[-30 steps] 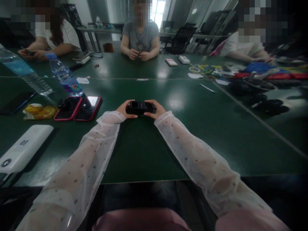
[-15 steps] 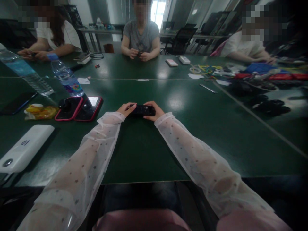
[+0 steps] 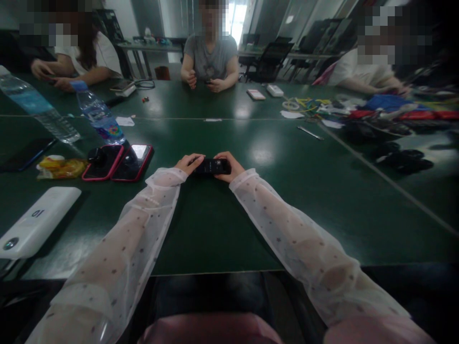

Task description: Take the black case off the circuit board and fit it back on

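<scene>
1. nearest, at left, a white oblong plastic power bank [image 3: 41, 217] lies on the dark green table [image 3: 215, 229].
2. the left hand [image 3: 187, 164] is closed on the left end of a small black oblong device with faintly lit marks [image 3: 214, 166]; the right hand [image 3: 233, 167] is clamped on its right end.
3. the device is low over the table; contact cannot be told.
4. handling seems under way: both grips are made, neither released; how much is left cannot be judged.
5. farther, a clear blue-capped plastic bottle [image 3: 96, 112] stands tilted in view.
6. across sits a grey-shirted person [image 3: 210, 55].
</scene>
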A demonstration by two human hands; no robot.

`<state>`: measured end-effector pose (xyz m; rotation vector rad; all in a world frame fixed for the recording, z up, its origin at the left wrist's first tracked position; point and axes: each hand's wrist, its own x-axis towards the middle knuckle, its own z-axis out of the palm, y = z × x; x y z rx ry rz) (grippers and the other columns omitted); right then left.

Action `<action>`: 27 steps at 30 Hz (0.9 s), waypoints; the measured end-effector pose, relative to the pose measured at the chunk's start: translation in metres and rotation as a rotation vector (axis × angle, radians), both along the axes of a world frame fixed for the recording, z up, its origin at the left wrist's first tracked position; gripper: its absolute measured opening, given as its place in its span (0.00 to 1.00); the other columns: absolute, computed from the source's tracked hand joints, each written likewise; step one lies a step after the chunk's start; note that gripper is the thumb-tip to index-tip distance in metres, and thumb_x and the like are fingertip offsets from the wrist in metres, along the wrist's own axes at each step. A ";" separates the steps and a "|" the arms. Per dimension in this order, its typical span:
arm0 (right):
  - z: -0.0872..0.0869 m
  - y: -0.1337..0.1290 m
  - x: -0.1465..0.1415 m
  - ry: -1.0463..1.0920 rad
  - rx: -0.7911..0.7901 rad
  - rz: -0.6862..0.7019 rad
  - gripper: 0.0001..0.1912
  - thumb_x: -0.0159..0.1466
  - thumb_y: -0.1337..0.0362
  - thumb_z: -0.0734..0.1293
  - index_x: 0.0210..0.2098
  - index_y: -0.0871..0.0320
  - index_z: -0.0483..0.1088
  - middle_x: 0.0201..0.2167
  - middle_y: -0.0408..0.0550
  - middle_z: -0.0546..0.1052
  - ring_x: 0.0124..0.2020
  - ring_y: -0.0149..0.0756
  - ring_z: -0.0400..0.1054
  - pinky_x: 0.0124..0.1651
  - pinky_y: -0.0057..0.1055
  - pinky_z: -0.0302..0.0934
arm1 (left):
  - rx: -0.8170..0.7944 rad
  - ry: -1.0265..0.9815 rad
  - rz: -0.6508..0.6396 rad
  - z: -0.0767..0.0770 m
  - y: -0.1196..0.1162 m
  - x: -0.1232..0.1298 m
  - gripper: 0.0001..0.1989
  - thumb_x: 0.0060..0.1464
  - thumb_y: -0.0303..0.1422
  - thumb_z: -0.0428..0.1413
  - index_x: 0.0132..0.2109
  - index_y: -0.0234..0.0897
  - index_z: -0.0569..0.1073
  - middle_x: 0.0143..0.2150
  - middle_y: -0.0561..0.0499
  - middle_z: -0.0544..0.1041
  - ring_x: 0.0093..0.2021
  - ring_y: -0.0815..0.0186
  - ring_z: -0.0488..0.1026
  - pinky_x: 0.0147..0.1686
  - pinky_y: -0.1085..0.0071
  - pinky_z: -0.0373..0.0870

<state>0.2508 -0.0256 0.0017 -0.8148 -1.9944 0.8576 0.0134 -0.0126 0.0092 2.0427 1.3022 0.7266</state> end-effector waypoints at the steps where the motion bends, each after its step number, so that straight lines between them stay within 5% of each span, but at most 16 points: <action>1: 0.000 -0.001 0.000 0.005 0.002 -0.002 0.30 0.49 0.64 0.74 0.47 0.51 0.59 0.45 0.47 0.70 0.49 0.44 0.69 0.56 0.49 0.61 | -0.005 -0.003 0.001 0.000 0.000 0.000 0.30 0.61 0.55 0.41 0.58 0.42 0.71 0.57 0.45 0.73 0.59 0.55 0.67 0.60 0.56 0.60; 9: 0.003 -0.004 0.002 0.054 -0.168 -0.041 0.25 0.56 0.47 0.71 0.48 0.51 0.65 0.44 0.48 0.74 0.45 0.42 0.71 0.52 0.46 0.64 | -0.044 -0.085 -0.017 0.006 -0.004 0.002 0.33 0.58 0.57 0.45 0.57 0.38 0.72 0.56 0.43 0.74 0.56 0.54 0.70 0.57 0.57 0.64; 27: 0.004 -0.001 0.000 0.118 -0.246 -0.054 0.27 0.51 0.49 0.75 0.44 0.52 0.66 0.40 0.46 0.76 0.43 0.41 0.73 0.51 0.45 0.65 | -0.099 -0.181 -0.044 0.008 -0.005 0.004 0.33 0.55 0.57 0.50 0.55 0.36 0.71 0.50 0.43 0.76 0.50 0.55 0.73 0.49 0.59 0.69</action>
